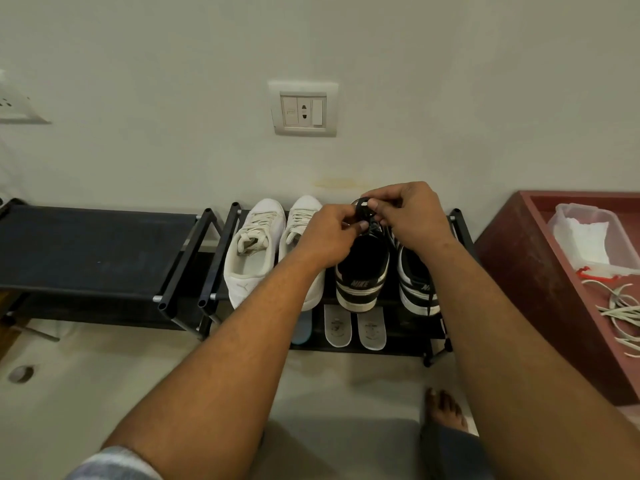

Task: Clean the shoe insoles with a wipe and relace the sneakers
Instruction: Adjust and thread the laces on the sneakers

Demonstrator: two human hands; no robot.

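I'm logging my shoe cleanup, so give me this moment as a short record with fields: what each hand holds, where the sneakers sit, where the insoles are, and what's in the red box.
left hand: pinches the black lace
right hand: pinches the same lace
black sneakers: side by side on the rack, right of the white sneakers
insoles: two grey ones flat on the lower shelf
red box: plastic container, loose white laces
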